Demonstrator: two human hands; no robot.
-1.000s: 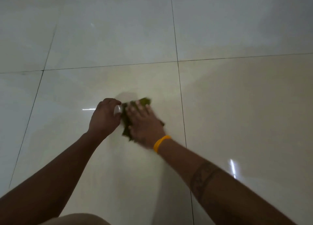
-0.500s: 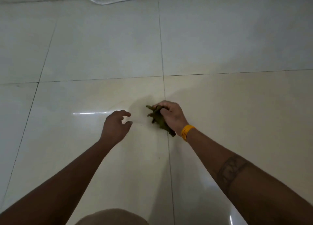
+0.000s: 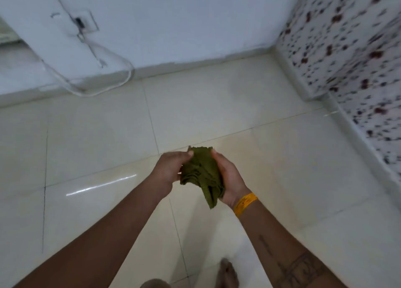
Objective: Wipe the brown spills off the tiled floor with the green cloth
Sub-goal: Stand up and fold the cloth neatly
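Observation:
The green cloth (image 3: 201, 175) is bunched up and held in the air above the cream tiled floor (image 3: 97, 148). My left hand (image 3: 169, 170) pinches its left side with fingers and thumb. My right hand (image 3: 227, 179), with a yellow wristband, cups and grips the cloth from the right, a tail of it hanging below the palm. I see no brown spills on the tiles in view.
A white wall with a socket (image 3: 83, 24) and a looping white cable (image 3: 104, 77) runs along the back. A speckled white-and-brown surface (image 3: 351, 55) rises at the right. My bare foot (image 3: 226, 274) stands on the floor below.
The cloth left the floor and now sits lifted between both hands. My left hand, free half a second ago, has taken hold of it. The view has risen, showing the wall.

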